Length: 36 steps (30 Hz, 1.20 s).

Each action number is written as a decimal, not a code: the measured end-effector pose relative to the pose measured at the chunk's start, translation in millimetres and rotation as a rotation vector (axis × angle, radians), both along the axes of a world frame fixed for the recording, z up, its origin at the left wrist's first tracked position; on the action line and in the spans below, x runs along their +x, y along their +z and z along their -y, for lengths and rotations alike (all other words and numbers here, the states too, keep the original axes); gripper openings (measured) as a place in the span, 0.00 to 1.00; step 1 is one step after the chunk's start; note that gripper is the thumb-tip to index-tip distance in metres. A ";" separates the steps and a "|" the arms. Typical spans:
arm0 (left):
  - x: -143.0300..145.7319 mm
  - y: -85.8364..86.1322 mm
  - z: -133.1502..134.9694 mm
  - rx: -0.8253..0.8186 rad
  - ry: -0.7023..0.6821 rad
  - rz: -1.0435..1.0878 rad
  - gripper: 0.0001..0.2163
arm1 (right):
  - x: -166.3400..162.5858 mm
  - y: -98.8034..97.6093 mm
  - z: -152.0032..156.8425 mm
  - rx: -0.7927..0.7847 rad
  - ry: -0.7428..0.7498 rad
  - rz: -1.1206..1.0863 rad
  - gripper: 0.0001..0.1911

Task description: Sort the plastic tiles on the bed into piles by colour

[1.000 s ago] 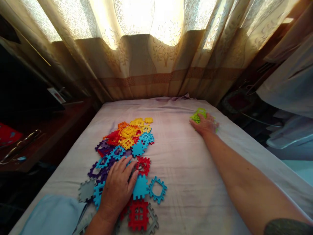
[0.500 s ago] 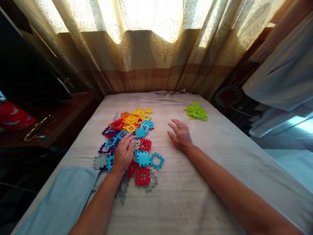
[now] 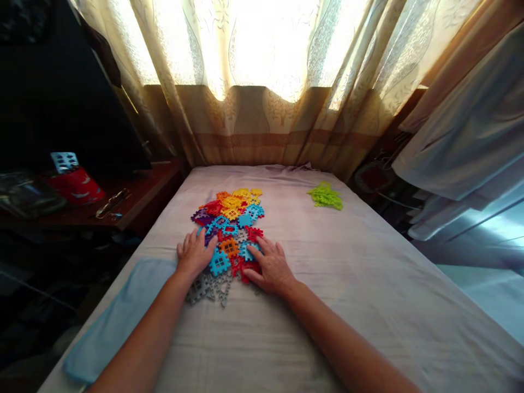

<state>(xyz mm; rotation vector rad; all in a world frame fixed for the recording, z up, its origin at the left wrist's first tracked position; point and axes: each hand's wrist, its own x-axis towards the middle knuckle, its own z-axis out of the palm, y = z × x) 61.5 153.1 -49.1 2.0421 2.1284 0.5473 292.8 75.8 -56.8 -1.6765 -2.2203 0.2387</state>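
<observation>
A heap of square plastic interlocking tiles lies on the sheet, with yellow tiles (image 3: 232, 203) at its far end and grey tiles (image 3: 210, 286) at its near end. My left hand (image 3: 194, 254) rests on the heap's left side, fingers apart, beside purple pieces (image 3: 210, 236). On the right side my right hand (image 3: 271, 267) lies with fingers spread over red tiles (image 3: 254, 233) and blue ones. Between the hands are an orange window tile (image 3: 229, 248) and a blue window tile (image 3: 219, 262). Tiles beneath both palms are hidden.
A separate pile of lime-green pieces (image 3: 325, 195) lies at the far right of the bed (image 3: 368, 284). A folded light-blue cloth (image 3: 123, 316) is left of my left forearm. At the left stands a dark wooden table (image 3: 135, 202) with a red container (image 3: 79, 185). Curtains (image 3: 254, 120) hang behind.
My left hand has shifted from the heap's middle to its left edge. My right hand has come left from the bare sheet onto the tiles, which now lie closer together. The view has tilted up.
</observation>
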 end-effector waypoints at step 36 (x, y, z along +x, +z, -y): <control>90.9 81.9 -185.3 -0.353 -0.524 -0.386 0.29 | 30.5 -36.5 -26.2 0.318 -0.319 -0.845 0.14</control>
